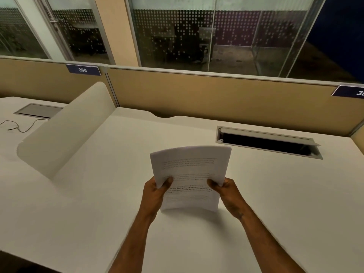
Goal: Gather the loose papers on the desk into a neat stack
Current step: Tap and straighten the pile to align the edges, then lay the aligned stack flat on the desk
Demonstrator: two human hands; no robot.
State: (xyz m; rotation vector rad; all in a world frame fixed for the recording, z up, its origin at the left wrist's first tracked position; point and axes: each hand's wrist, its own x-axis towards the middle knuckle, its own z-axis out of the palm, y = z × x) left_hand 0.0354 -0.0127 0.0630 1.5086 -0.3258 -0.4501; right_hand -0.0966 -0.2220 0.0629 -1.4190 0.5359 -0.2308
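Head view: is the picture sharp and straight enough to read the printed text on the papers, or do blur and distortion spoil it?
Head view: wide-angle bend curves the partition and desk edges; light is dim and warm; text on the papers shows as lines but is too soft to read; left hand and right hand are fairly sharp; no strong glare.

Single head-worn view
Looks forward and down from above, close over the tabletop (256,194), facing the partition (197,95).
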